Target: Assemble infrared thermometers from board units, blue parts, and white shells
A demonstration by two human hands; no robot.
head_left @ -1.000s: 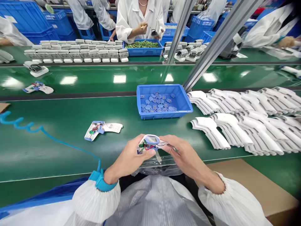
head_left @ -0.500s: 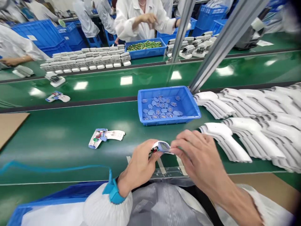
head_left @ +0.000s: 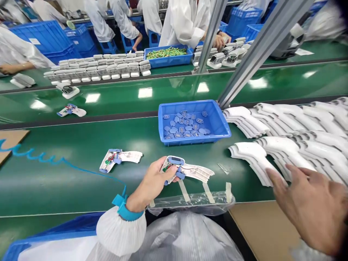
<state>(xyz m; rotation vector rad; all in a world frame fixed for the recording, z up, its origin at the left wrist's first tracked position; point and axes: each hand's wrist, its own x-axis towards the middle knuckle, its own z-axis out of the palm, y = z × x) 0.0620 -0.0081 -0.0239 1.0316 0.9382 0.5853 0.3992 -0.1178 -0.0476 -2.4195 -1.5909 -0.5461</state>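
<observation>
My left hand (head_left: 156, 181), with a blue band at its wrist, grips a white half-shell (head_left: 197, 172) fitted with blue parts, a small screen and wires; its open inner side faces up. My right hand (head_left: 310, 203) is at the far right, fingers apart and holding nothing, beside the front stack of white shells (head_left: 252, 150). Its fingertips overlap the lower edge of that stack in view; whether they touch is unclear. A second wired half-shell (head_left: 119, 157) lies on the green table to the left.
A blue bin (head_left: 194, 139) of small blue pieces stands behind my hands. Taped clear plastic (head_left: 193, 199) lines the front edge. A metal post (head_left: 244, 61) rises behind the bin. Across the conveyor (head_left: 116, 87), people in white coats work near finished-looking grey-white units (head_left: 103, 70).
My right hand has let go of the half-shell and moved right to the white shells. My left hand has turned the half-shell flat. The person opposite has shifted right.
</observation>
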